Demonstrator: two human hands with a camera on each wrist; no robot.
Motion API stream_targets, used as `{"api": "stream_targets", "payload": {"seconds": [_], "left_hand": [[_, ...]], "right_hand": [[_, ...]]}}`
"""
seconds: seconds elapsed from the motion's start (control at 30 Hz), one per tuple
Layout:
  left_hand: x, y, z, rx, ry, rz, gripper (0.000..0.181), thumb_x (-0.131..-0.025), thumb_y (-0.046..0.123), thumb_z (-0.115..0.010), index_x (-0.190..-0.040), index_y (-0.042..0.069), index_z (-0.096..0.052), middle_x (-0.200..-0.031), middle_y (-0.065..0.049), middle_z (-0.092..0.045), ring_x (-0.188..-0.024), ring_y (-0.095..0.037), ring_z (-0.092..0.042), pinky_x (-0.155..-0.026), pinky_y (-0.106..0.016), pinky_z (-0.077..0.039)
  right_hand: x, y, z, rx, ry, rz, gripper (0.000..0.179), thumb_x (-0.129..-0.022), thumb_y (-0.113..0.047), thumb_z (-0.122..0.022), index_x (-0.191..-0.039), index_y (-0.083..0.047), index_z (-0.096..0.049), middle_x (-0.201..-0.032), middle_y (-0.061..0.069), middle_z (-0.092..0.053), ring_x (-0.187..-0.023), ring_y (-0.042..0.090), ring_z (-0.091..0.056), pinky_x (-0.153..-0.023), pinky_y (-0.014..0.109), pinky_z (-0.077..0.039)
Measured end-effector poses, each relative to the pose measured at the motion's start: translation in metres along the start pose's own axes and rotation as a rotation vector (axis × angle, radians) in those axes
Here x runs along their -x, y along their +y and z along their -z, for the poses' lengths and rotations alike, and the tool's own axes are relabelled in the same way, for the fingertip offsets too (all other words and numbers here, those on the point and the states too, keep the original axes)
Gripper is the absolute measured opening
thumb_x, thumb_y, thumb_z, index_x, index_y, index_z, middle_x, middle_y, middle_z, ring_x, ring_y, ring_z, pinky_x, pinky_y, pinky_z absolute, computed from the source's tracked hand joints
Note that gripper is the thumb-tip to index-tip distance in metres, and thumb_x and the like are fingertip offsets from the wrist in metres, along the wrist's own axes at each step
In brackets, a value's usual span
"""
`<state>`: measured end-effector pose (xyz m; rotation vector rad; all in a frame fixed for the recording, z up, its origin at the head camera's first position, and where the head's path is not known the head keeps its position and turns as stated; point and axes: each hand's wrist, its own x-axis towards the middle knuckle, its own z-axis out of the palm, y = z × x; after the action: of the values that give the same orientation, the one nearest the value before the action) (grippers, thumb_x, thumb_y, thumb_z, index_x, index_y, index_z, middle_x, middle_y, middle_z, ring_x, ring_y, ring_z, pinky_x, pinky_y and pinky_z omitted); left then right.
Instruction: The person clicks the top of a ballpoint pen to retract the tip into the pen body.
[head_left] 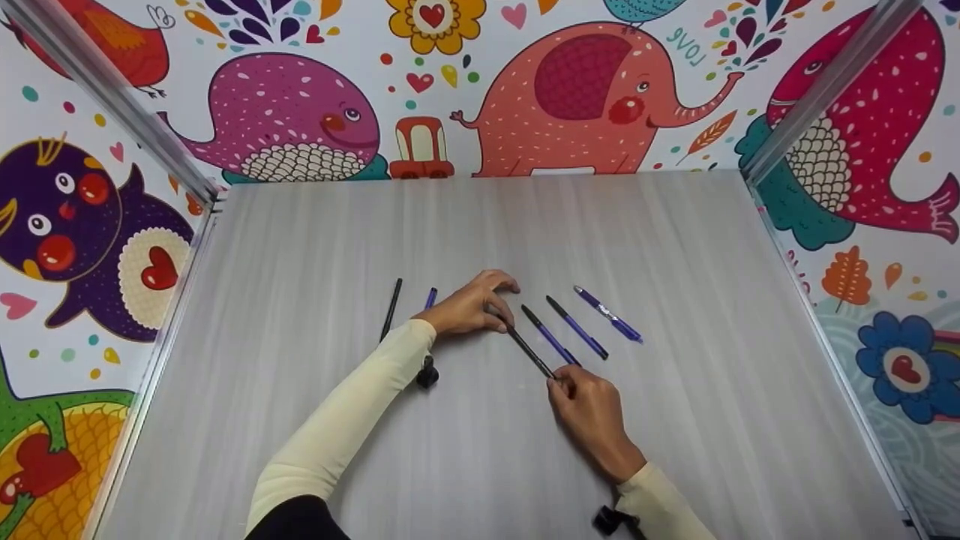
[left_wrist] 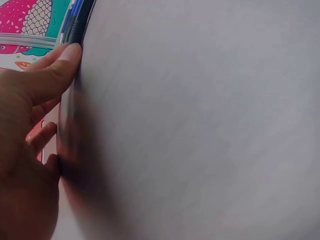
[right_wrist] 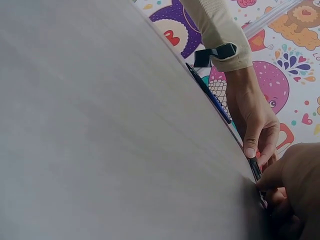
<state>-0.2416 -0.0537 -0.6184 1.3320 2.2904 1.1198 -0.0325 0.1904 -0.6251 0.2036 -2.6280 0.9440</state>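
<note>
A slim black pen (head_left: 531, 352) slants across the middle of the table between both hands. My left hand (head_left: 472, 306) pinches its far end between thumb and forefinger, the other fingers spread loosely. The near end is between the thumb and fingers of my right hand (head_left: 589, 409). In the right wrist view both hands meet at the black pen (right_wrist: 255, 169), and my right fingers cover much of it. Just right of it lies a blue pen with a black cap (head_left: 547, 330), its lower end by my right fingertips. Beyond that rest another blue pen (head_left: 577, 328) and a blue click pen (head_left: 609, 315).
Left of my left hand lie a black pen (head_left: 391, 307) and a blue pen (head_left: 430, 298), both partly covered by the arm. The grey table (head_left: 300, 247) ends at cartoon-printed walls (head_left: 442, 82) with metal corner posts (head_left: 825, 97).
</note>
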Motion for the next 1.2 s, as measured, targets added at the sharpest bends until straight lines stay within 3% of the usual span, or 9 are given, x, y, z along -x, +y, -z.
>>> {"api": "stream_targets", "payload": {"seconds": [0.1,0.13,0.2,0.43,0.63,0.77,1.0,1.2], "left_hand": [[-0.001,0.006,0.002,-0.02,-0.023,0.031,0.006,-0.093,0.013,-0.089,-0.1,0.012,-0.089,-0.151,-0.013,-0.06,-0.152,-0.033,-0.039,-0.13,-0.053,-0.028],[-0.001,0.002,0.0,-0.015,-0.015,0.029,0.006,-0.093,0.013,-0.089,-0.099,0.013,-0.089,-0.151,-0.011,-0.06,-0.153,-0.032,-0.039,-0.13,-0.053,-0.028],[0.0,0.014,0.005,-0.013,-0.032,0.059,0.007,-0.094,0.011,-0.088,-0.101,0.011,-0.089,-0.152,-0.012,-0.06,-0.153,-0.033,-0.038,-0.13,-0.053,-0.028],[0.001,0.027,0.013,-0.041,-0.047,0.124,0.017,-0.095,0.009,-0.087,-0.111,0.007,-0.086,-0.15,-0.014,-0.061,-0.151,-0.033,-0.044,-0.129,-0.051,-0.034],[0.006,0.034,0.011,-0.046,0.064,0.151,0.019,-0.1,0.011,-0.082,-0.116,0.003,-0.082,-0.139,-0.013,-0.069,-0.14,-0.032,-0.057,-0.122,-0.05,-0.043],[0.013,0.042,0.011,-0.059,0.169,0.121,0.018,-0.101,0.01,-0.08,-0.116,-0.001,-0.081,-0.131,-0.015,-0.073,-0.133,-0.034,-0.062,-0.119,-0.051,-0.046],[0.029,0.054,0.007,-0.076,0.303,0.101,0.021,-0.101,0.008,-0.08,-0.118,-0.003,-0.079,-0.125,-0.015,-0.076,-0.127,-0.035,-0.065,-0.114,-0.052,-0.05],[0.042,0.062,0.002,-0.082,0.406,0.142,0.025,-0.102,0.012,-0.08,-0.121,-0.003,-0.077,-0.126,-0.016,-0.076,-0.126,-0.036,-0.065,-0.112,-0.052,-0.051]], "right_hand": [[0.0,-0.001,0.001,-0.006,-0.005,-0.01,0.013,-0.086,-0.001,-0.09,-0.092,-0.004,-0.079,-0.07,-0.006,-0.067,-0.062,0.004,-0.056,-0.057,0.029,-0.051],[0.0,-0.001,0.001,-0.009,-0.007,-0.012,0.013,-0.086,-0.001,-0.09,-0.092,-0.004,-0.079,-0.07,-0.006,-0.066,-0.062,0.005,-0.055,-0.057,0.029,-0.05],[0.0,-0.002,0.002,-0.017,-0.018,-0.021,0.012,-0.087,-0.001,-0.089,-0.092,-0.005,-0.079,-0.071,-0.006,-0.066,-0.062,0.005,-0.055,-0.057,0.028,-0.05],[-0.003,-0.005,0.008,-0.097,-0.081,-0.078,0.014,-0.09,0.0,-0.087,-0.102,-0.002,-0.081,-0.076,-0.005,-0.068,-0.067,0.006,-0.058,-0.06,0.026,-0.052],[-0.006,-0.003,0.013,-0.201,-0.081,-0.091,0.018,-0.091,0.002,-0.087,-0.107,0.0,-0.08,-0.079,-0.007,-0.07,-0.068,0.006,-0.06,-0.062,0.024,-0.055],[-0.011,-0.005,0.015,-0.249,-0.04,-0.037,0.018,-0.09,0.004,-0.086,-0.106,0.001,-0.08,-0.082,-0.005,-0.071,-0.07,0.007,-0.062,-0.062,0.024,-0.056],[-0.027,-0.015,0.013,-0.341,-0.048,0.024,0.018,-0.092,0.005,-0.085,-0.109,0.003,-0.079,-0.088,-0.002,-0.073,-0.071,0.008,-0.064,-0.06,0.023,-0.055],[-0.045,-0.026,0.007,-0.371,-0.06,0.067,0.021,-0.094,0.004,-0.084,-0.113,0.005,-0.078,-0.092,0.001,-0.073,-0.075,0.01,-0.065,-0.064,0.023,-0.056]]}}
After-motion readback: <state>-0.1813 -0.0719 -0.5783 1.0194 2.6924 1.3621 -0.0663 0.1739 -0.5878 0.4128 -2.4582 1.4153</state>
